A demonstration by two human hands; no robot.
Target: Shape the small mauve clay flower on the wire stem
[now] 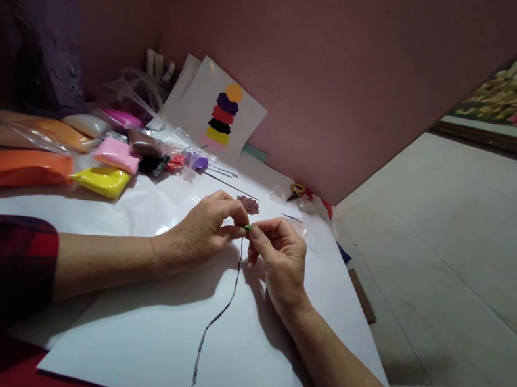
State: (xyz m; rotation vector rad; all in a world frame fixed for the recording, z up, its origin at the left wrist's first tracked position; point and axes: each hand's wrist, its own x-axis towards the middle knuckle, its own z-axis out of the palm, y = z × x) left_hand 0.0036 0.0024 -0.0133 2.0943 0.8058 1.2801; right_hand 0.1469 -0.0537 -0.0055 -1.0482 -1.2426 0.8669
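Observation:
My left hand and my right hand meet over a white sheet, fingertips pinched together on a small green bit. From that pinch a thin dark strip hangs down and trails across the sheet toward me. A small brownish fringed flower piece lies on the sheet just beyond my fingers. Both hands are closed in a pinch.
Bags of coloured modelling clay lie at the left: orange, yellow, pink. A card with stacked colour blobs leans on the pink wall. Small scissors lie at the back right. The table edge drops off at right to a pale floor.

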